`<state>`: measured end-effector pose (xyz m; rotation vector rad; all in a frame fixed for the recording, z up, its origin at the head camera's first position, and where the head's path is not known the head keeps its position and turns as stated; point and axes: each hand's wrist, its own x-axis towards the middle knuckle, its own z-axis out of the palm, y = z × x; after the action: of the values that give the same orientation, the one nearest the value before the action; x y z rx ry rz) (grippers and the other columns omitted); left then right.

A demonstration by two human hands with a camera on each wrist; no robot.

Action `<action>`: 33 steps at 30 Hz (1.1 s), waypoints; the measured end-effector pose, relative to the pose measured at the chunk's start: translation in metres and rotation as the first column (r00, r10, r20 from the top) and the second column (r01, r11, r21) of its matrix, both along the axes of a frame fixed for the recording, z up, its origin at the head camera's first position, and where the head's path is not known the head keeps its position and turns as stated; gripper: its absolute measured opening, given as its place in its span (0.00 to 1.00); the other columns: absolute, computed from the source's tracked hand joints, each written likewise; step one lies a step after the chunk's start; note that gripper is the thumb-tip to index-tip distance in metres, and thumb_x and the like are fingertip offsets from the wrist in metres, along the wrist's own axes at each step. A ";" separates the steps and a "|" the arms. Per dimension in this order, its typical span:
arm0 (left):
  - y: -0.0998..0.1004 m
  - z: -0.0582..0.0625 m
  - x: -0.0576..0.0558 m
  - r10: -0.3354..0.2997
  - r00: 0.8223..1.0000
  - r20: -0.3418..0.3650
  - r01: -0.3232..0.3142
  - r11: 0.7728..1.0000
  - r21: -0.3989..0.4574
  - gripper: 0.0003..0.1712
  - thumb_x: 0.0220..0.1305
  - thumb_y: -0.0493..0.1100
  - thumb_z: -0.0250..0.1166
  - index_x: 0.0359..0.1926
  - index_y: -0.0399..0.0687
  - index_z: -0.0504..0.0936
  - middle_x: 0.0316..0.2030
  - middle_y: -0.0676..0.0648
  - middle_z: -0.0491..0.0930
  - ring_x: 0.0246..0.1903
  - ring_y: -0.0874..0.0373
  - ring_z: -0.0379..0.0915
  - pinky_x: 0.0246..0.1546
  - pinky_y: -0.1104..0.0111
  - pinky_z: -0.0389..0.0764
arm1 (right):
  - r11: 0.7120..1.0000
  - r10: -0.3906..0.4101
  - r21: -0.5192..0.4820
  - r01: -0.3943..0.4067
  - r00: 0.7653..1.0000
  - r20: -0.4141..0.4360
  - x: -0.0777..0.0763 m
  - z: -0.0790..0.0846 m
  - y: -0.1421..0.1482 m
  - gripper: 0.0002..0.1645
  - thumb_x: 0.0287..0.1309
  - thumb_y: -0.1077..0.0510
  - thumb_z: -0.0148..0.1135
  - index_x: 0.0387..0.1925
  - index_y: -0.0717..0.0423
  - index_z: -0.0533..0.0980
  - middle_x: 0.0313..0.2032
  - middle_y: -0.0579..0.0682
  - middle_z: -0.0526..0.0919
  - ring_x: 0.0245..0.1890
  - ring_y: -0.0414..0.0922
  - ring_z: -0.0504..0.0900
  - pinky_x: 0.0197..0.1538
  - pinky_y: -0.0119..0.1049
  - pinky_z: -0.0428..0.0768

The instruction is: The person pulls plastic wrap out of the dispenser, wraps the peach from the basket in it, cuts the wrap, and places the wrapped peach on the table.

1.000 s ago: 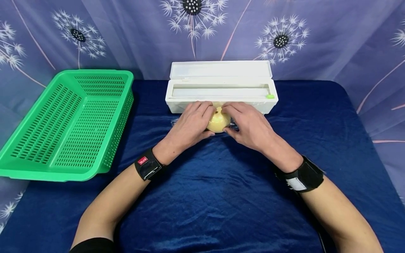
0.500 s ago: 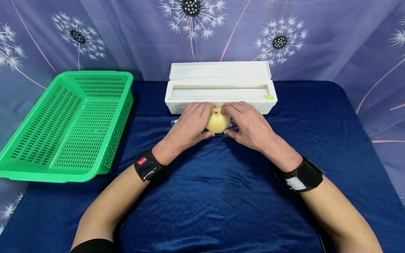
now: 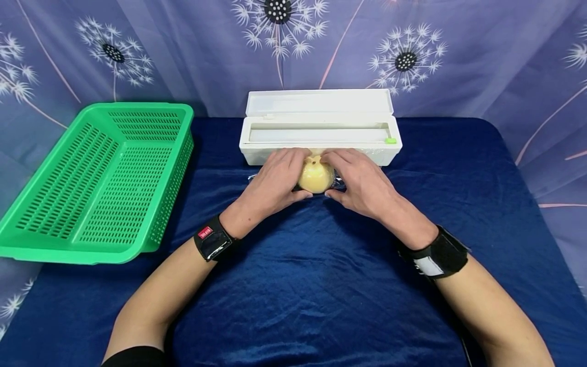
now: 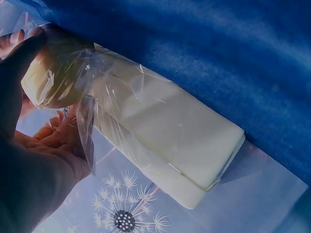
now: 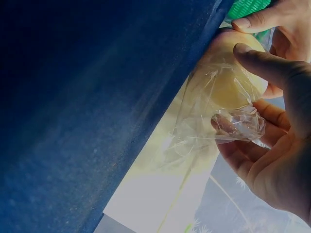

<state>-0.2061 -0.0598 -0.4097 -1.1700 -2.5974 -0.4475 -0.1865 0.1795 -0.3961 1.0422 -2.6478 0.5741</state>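
Note:
A round, pale yellow fruit (image 3: 316,176), like an apple or pear, sits just in front of the white cling film box. Clear cling film (image 5: 199,116) lies over it and bunches at its sides. My left hand (image 3: 279,178) grips the fruit from the left, thumb at the near side and fingers curled over the far side. From the right, my right hand (image 3: 362,181) holds it the same way; in the right wrist view its thumb presses the fruit and its fingers touch the crumpled film (image 5: 243,124). The fingertips behind the fruit are partly hidden in the head view.
The open cling film box (image 3: 321,145) stands at the back, lid raised, with a green slider (image 3: 391,140) at its right end. A green slotted basket (image 3: 151,204) stands on the left. Blue cloth (image 3: 302,285) covers the table, and a dandelion-patterned curtain (image 3: 192,46) hangs behind.
Both hands stay around the fruit with only very slight finger shifts. The box and basket hold their places.

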 end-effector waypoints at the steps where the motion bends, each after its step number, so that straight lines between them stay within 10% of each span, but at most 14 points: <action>1: 0.000 0.000 0.000 0.001 1.000 0.003 -0.001 1.000 0.002 0.49 0.53 0.54 0.85 0.67 0.38 0.70 0.59 0.41 0.78 0.62 0.44 0.75 0.61 0.51 0.75 | 1.000 0.000 -0.002 0.000 1.000 0.004 0.000 0.000 0.000 0.44 0.46 0.59 0.88 0.62 0.64 0.75 0.62 0.61 0.81 0.63 0.61 0.79 0.70 0.55 0.73; 33: -0.003 0.000 -0.001 -0.023 0.994 0.111 0.014 0.997 0.082 0.49 0.55 0.55 0.84 0.66 0.35 0.69 0.57 0.38 0.78 0.59 0.44 0.76 0.67 0.54 0.71 | 1.000 -0.022 -0.006 0.022 0.998 0.053 0.001 -0.001 0.000 0.45 0.46 0.61 0.88 0.63 0.61 0.73 0.62 0.61 0.80 0.64 0.61 0.77 0.69 0.54 0.73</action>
<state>-0.2069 -0.0627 -0.4094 -1.1747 -2.6370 -0.6337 -0.1857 0.1794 -0.3966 1.0079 -2.6977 0.6139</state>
